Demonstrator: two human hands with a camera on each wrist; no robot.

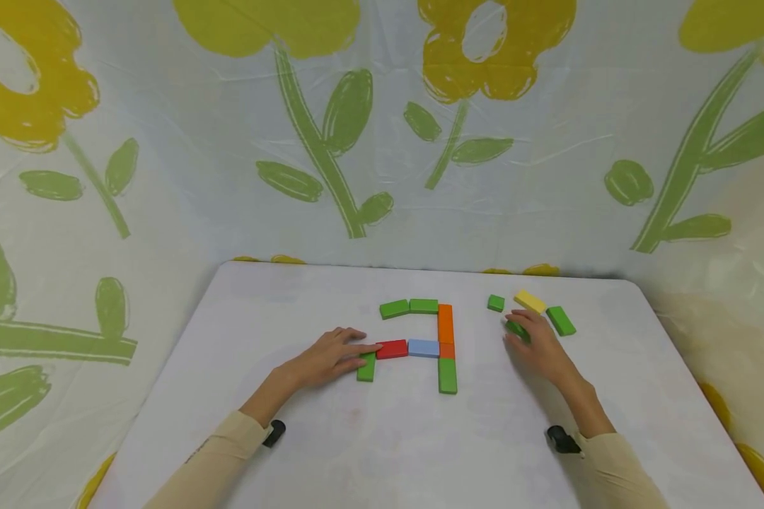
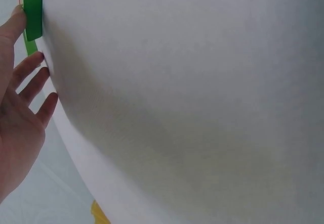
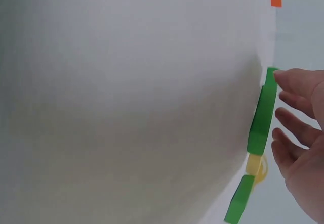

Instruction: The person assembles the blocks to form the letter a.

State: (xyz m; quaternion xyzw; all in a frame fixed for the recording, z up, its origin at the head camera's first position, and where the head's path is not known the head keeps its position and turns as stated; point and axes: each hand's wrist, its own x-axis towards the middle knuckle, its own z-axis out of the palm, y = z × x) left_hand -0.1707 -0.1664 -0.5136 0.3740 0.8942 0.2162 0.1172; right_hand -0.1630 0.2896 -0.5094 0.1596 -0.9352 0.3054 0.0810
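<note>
The white table (image 1: 261, 304) fills the lower frame, with a block layout (image 1: 424, 348) at its centre. Left hand (image 1: 327, 359): fingers spread, one fingertip at the red block (image 1: 392, 349). Right hand (image 1: 541, 348): fingers apart, loosely bent over the loose green block (image 1: 518, 330), right of centre; contact cannot be told. Step in hand, as judged: collecting this block for the layout. The next move calls for closing thumb and fingers on its sides, clear of the green cube (image 1: 496, 303). Visibility: the right hand partly hides the loose green block; the left wrist view cuts off blocks at upper left.
</note>
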